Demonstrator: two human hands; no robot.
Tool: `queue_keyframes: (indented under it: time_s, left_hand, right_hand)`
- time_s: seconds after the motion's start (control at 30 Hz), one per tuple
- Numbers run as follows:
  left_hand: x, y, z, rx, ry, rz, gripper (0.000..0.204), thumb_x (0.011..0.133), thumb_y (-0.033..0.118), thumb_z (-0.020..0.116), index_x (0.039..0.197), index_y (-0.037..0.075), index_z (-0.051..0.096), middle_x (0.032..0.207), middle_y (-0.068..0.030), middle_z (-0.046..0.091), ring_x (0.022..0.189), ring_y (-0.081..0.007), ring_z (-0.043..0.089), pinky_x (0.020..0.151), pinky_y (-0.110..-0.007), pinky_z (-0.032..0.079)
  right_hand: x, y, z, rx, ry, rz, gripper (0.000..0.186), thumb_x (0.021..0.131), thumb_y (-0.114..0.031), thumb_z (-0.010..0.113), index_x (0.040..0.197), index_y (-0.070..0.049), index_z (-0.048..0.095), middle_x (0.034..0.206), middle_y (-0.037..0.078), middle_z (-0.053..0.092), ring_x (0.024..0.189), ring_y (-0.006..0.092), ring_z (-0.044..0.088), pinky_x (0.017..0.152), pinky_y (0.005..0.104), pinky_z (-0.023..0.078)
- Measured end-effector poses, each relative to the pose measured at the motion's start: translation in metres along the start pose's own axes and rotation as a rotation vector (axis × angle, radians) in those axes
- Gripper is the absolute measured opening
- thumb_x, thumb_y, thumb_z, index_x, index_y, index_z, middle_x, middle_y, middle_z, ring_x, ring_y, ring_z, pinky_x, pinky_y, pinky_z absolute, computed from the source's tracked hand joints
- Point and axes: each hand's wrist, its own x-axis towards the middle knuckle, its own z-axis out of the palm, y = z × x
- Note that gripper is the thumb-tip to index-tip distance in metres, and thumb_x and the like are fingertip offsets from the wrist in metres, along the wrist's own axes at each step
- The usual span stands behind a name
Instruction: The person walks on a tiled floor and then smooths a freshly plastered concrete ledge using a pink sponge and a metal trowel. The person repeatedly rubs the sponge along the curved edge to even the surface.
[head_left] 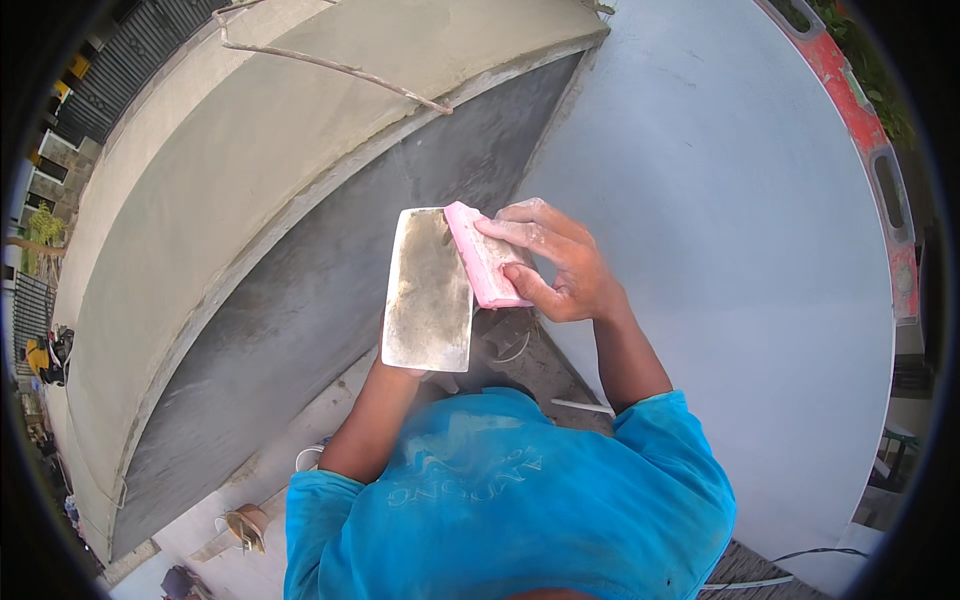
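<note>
My left hand, mostly hidden underneath, holds a rectangular trowel whose pale metal face is turned up and smeared grey-brown. My right hand, dusted white across the fingers, grips a pink foam-like block by its top and side. The block is tilted against the trowel's upper right edge, its top end meeting the blade.
A grey plastered wall with a bent rod and dark lower band runs left. A pale smooth wall fills the right, with a red barrier beyond. A bucket sits lower left.
</note>
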Motion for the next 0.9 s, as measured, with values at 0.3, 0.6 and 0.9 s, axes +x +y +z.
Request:
queue_keyframes:
  time_s: [0.3, 0.6, 0.9]
  left_hand:
    - [0.009, 0.020, -0.026, -0.022, -0.005, -0.079, 0.048, 0.103, 0.028, 0.059, 0.142, 0.000, 0.052, 0.124, -0.0176, 0.066, 0.100, -0.0288, 0.073, 0.075, -0.039, 0.066]
    - [-0.025, 0.028, -0.060, -0.099, 0.030, 0.040, 0.044, 0.105, 0.026, 0.057, 0.143, 0.005, 0.054, 0.128, -0.0168, 0.068, 0.105, -0.0316, 0.073, 0.079, -0.043, 0.065]
    - [-0.039, 0.024, -0.110, -0.252, 0.132, 0.069, 0.044, 0.105, 0.026, 0.057, 0.143, 0.005, 0.054, 0.128, -0.0169, 0.068, 0.105, -0.0317, 0.073, 0.080, -0.043, 0.065]
  right_hand:
    - [-0.024, 0.015, -0.027, -0.420, -0.167, 0.090, 0.047, 0.080, -0.009, 0.068, 0.127, -0.013, 0.072, 0.111, 0.009, 0.070, 0.092, 0.0277, 0.064, 0.074, 0.0367, 0.048]
    - [0.111, 0.075, -0.152, -0.821, 0.285, 0.172, 0.038, 0.096, -0.017, 0.059, 0.130, -0.009, 0.071, 0.109, 0.012, 0.072, 0.089, 0.0246, 0.066, 0.081, 0.0373, 0.054]
    - [0.192, 0.192, -0.157, -1.034, -0.078, 0.213, 0.029, 0.092, -0.022, 0.055, 0.102, -0.004, 0.075, 0.102, 0.026, 0.072, 0.100, 0.0435, 0.067, 0.090, 0.0493, 0.052]
